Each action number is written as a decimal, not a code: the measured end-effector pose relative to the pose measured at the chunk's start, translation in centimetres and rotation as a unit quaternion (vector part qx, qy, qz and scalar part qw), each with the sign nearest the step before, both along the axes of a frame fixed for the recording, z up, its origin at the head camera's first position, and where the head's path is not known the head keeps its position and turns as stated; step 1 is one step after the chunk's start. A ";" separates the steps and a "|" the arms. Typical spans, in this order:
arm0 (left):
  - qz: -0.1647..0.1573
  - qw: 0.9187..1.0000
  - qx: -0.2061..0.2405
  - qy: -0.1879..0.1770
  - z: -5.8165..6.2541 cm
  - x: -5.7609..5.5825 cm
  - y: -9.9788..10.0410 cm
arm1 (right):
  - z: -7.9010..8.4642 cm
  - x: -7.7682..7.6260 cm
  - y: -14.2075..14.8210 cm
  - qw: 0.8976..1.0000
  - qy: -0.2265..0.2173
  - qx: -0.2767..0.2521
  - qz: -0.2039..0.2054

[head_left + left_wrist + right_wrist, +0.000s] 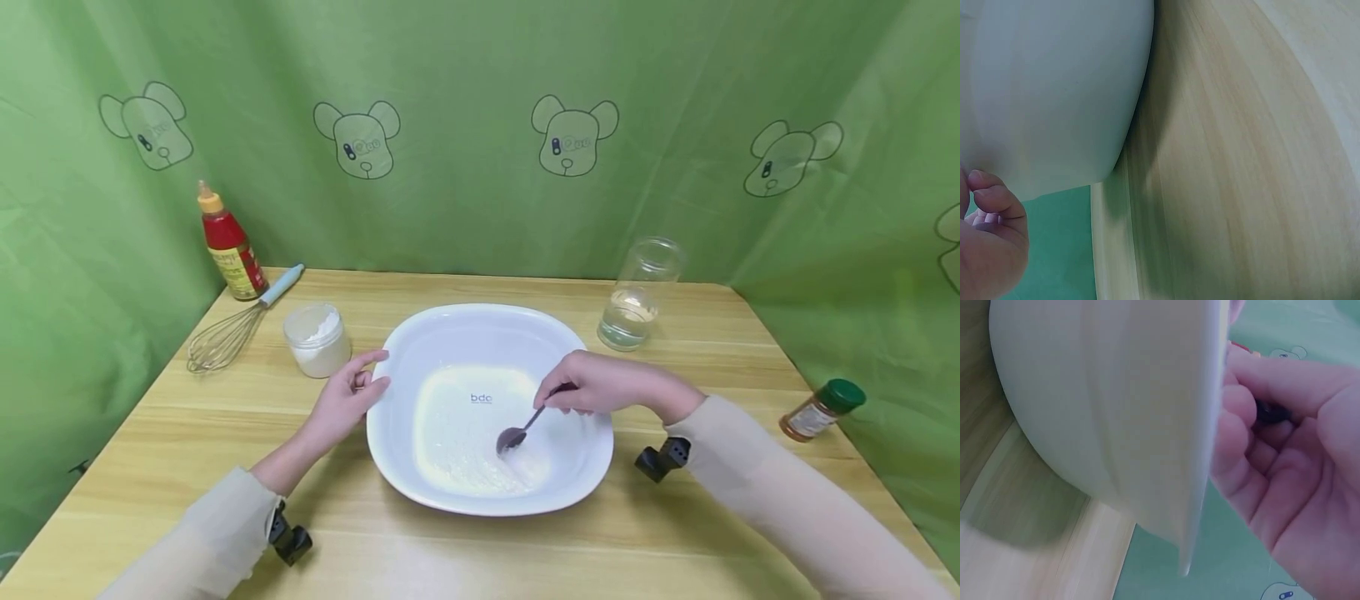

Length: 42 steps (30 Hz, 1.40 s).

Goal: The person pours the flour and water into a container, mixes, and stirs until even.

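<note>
A large white basin stands on the table, with a pale, wet-looking layer over its bottom and printed letters at the middle. At its left rim is my left hand, thumb and forefinger on the edge; in the left wrist view that hand has fingers bent against the outer wall. My right hand reaches over the right rim and grips a dark spoon by its handle. The spoon's bowl is tilted down near the basin's bottom. In the right wrist view the basin wall hides most of the spoon.
Left of the basin are an open jar of white powder, a whisk and a red sauce bottle. A glass partly filled with clear liquid stands at back right. A green-capped spice bottle lies near the right edge.
</note>
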<state>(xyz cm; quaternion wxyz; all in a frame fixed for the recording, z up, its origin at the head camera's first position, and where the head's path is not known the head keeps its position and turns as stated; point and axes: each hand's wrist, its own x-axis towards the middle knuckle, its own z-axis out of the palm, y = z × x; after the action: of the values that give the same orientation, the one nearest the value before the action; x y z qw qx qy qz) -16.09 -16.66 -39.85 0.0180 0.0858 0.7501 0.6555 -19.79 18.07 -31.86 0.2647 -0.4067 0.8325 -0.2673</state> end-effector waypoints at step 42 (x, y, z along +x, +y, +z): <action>-0.004 1.000 0.011 -0.011 0.2 0.1 0.0 | -0.2 -0.1 -0.2 0.999 0.031 -0.021 0.011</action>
<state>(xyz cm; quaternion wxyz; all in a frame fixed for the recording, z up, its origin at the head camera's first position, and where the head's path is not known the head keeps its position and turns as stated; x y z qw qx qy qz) -16.02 -16.64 -39.66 0.0279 0.0823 0.7424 0.6643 -19.84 17.88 -32.09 0.2337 -0.4292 0.8300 -0.2688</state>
